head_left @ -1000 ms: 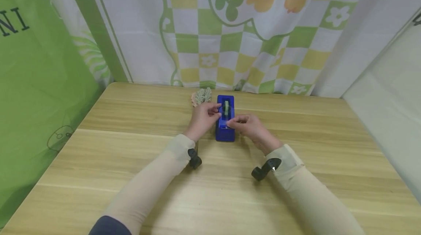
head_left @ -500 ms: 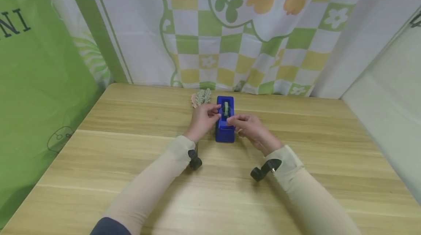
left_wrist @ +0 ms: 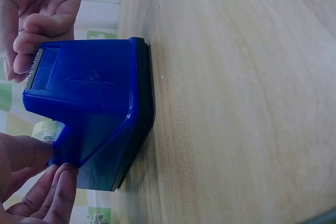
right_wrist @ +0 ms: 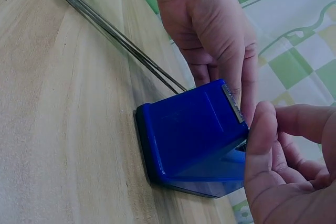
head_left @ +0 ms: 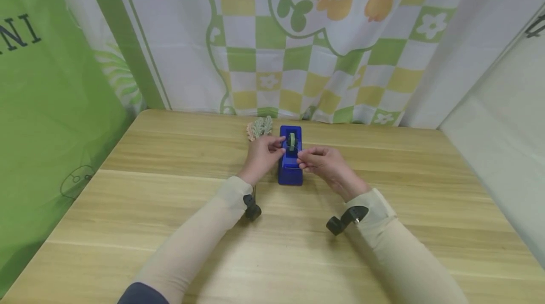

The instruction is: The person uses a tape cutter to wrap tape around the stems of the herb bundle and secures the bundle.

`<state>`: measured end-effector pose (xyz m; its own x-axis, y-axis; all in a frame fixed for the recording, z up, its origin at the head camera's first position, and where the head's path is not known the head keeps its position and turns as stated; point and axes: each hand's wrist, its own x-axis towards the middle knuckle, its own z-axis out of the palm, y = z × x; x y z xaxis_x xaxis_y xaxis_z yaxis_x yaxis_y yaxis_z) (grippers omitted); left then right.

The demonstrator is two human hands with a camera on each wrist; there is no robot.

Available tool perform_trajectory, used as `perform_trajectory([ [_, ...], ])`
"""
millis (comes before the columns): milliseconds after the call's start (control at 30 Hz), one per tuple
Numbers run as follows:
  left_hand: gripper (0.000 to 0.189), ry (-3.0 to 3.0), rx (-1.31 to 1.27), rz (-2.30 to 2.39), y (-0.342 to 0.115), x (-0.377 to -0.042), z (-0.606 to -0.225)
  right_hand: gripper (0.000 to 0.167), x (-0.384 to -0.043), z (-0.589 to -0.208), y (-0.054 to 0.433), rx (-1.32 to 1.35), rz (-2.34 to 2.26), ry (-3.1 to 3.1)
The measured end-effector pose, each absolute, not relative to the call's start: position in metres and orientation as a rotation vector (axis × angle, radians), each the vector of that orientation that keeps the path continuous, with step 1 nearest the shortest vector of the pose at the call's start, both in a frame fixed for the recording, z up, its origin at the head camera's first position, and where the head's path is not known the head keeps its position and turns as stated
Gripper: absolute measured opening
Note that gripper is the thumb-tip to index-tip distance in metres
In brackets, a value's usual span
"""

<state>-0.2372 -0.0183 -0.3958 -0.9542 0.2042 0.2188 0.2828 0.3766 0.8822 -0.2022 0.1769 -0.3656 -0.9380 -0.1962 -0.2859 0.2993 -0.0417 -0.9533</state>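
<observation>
A blue tape dispenser (head_left: 290, 177) stands upright on the table, its serrated cutter (left_wrist: 34, 69) facing the person. Inside it sits a pale green tape roll (head_left: 291, 142). My left hand (head_left: 263, 156) grips the dispenser's left side, thumb and fingertips at its edge near the roll. On the other side, my right hand (head_left: 327, 166) pinches the tape's loose end between thumb and forefinger, just above the cutter. The tape is clear and hardly visible; in the right wrist view the right thumb (right_wrist: 261, 129) overlaps the dispenser's upper edge.
Left of the dispenser lies a bunch of artificial flowers (head_left: 260, 127) in pale green and pink; its thin stems (right_wrist: 123, 40) run toward the person under the left wrist. A patterned curtain (head_left: 294, 58) hangs behind the wooden table (head_left: 272, 252).
My right hand has shifted slightly right and up off the dispenser's front, its fingertips still together. My left hand stays on the dispenser's side.
</observation>
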Motion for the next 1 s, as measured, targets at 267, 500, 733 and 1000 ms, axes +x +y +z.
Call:
perform_trajectory([
  [267,0.034,-2.541,-0.465,-1.646,-0.018,-0.237,-0.395,0.009,-0.202,-0.363,0.176,0.106,-2.029,1.917],
  [500,0.033,-2.553,-0.455,-1.633,-0.018,-0.237,-0.395,0.014,-0.198,-0.361,0.171,0.121,-1.994,1.951],
  [733,0.034,-2.556,-0.462,-1.610,-0.017,-0.235,-0.395,0.021,-0.189,-0.361,0.168,0.097,-1.949,1.962],
  [1000,0.033,-2.554,-0.455,-1.597,-0.018,-0.236,-0.396,0.015,-0.180,-0.362,0.163,0.103,-1.977,1.940],
])
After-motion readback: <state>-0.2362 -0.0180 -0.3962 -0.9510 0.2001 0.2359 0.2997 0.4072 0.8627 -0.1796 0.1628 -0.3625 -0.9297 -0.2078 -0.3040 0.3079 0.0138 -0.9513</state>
